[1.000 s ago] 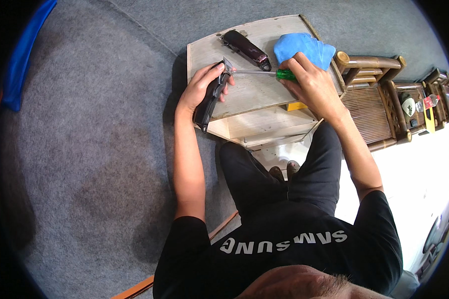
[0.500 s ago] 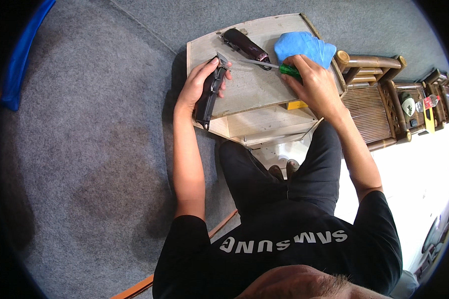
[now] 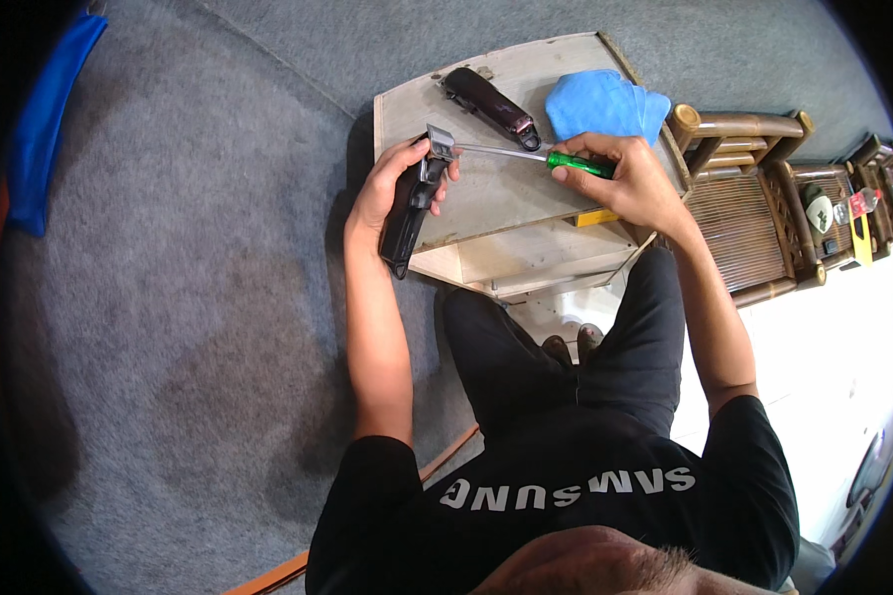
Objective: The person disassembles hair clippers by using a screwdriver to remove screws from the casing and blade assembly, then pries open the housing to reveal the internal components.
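Observation:
My left hand [image 3: 387,188] is closed around a black hair clipper [image 3: 412,213], its metal blade head pointing away from me and its tail end toward me. My right hand [image 3: 625,178] grips a screwdriver by its green handle [image 3: 577,164]. The long metal shaft [image 3: 501,152] reaches left to the clipper's blade head; whether the tip touches it I cannot tell. Beyond the shaft, a second, dark maroon clipper [image 3: 491,107] lies on the wooden top [image 3: 511,203]. A folded blue cloth [image 3: 600,104] lies just past my right hand.
Below the top is an open wooden compartment [image 3: 526,256], with a yellow object [image 3: 595,217] at its upper edge. Bamboo chairs [image 3: 729,218] stand at the right, one bearing a bottle [image 3: 860,203]. Grey carpet [image 3: 198,297] covers the left; blue fabric [image 3: 55,129] hangs at the far left.
The held clipper has turned, so its blade head shows more. My right hand and the screwdriver have come slightly nearer to me, the handle now gripped more by the fingertips.

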{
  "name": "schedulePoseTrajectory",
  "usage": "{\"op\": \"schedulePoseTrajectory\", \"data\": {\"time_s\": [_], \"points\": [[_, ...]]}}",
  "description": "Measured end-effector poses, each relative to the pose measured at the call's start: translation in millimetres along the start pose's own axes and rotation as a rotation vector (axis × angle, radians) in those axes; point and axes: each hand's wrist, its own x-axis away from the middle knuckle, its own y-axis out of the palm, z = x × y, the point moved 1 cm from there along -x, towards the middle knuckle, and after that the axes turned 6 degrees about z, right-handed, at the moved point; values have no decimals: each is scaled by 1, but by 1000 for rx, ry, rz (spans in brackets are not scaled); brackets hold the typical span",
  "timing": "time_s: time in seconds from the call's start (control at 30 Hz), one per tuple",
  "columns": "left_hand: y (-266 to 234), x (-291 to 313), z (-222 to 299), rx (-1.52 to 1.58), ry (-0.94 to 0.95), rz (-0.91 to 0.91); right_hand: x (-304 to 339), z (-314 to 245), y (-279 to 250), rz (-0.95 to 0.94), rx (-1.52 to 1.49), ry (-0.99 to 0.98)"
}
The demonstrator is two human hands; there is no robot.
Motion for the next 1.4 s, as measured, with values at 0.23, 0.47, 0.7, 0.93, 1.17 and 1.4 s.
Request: {"op": "schedulePoseTrajectory", "data": {"time_s": [0.23, 0.47, 0.7, 0.93, 1.17, 1.4], "points": [[7, 1, 3, -103, 8, -39, 1, 5, 2, -10, -44, -39], [7, 1, 3, -104, 12, -41, 1, 8, 3, 4, -58, -64], [10, 3, 4, -104, 21, -28, 1, 6, 0, -19, -17, -58], [8, 2, 3, -112, 5, -47, 2, 8, 1, -4, -42, -89], [9, 3, 5, -128, -27, -62, -3, 14, -1, -111, -163, 40], [14, 6, 8, -202, -39, -79, -12, -11, -14, -474, -276, 271]]}}
